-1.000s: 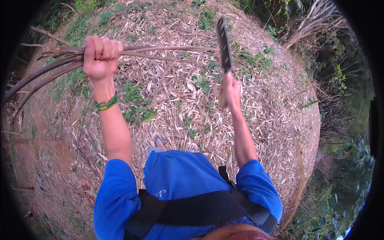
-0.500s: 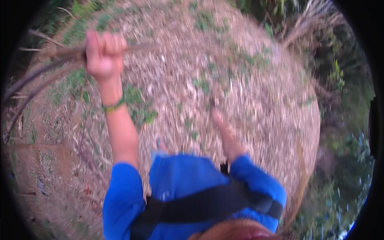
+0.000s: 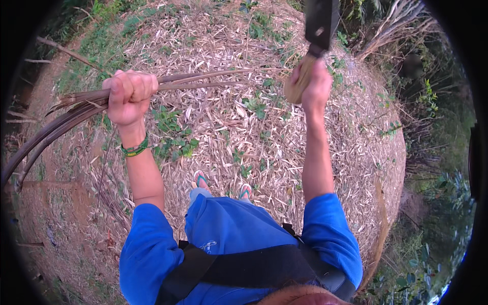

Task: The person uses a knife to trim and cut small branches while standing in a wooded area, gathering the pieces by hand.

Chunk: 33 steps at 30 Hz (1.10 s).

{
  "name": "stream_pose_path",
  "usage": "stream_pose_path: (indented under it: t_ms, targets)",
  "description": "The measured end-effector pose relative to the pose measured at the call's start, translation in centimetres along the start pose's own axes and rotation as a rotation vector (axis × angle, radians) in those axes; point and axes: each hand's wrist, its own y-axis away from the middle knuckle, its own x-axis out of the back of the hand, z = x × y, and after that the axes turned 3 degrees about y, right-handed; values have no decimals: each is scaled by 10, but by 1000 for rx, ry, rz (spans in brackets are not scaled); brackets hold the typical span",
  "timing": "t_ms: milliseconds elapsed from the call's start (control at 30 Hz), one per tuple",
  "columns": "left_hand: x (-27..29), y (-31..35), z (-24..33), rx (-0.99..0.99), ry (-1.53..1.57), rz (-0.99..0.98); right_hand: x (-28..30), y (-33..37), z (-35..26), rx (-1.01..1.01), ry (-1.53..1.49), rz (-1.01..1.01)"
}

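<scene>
My left hand [image 3: 130,95] is closed around a bundle of long brown sticks [image 3: 56,124] at the upper left. Thick, bent stems run out of the fist toward the left rim, and thinner tips reach right across the ground. A green band circles that wrist. At the upper right, my right hand [image 3: 316,86] grips the pale wooden handle of a machete [image 3: 321,25]. Its dark, broad blade points up and away, and the top edge of the picture cuts off its far end. The blade is apart from the sticks.
Dry leaf litter [image 3: 213,127] covers the ground, with small green plants [image 3: 178,137] among it. My feet in sandals [image 3: 202,179] stand below. Bare branches [image 3: 394,25] and dense bushes [image 3: 432,101] line the right side. A lone stick [image 3: 66,51] lies at the upper left.
My right arm has swung up from low near the body, so the machete now shows clearly at the upper right. My left hand, with the sticks, has come slightly lower.
</scene>
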Motion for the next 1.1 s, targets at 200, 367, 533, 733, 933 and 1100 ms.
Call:
stream_pose_path:
  t_ms: [200, 367, 533, 733, 933, 1100]
  targets:
    - [-5, -2, -3, -44, 27, 19, -23, 48, 76, 194, 37, 89]
    - [6, 32, -74, 214, 21, 288, -21, 217, 283, -686, 627, -147]
    - [6, 45, -39, 78, 90, 368, -20, 212, 257, -1213, -343, -7]
    - [-23, 9, -29, -46, 47, 566, 18, 156, 222, -850, 112, 94]
    - [-43, -8, -28, -32, -139, 739, 19, 70, 63, -197, 27, 152]
    - [-52, -21, -27, -95, -205, 685, 2, 70, 77, 206, -188, 176]
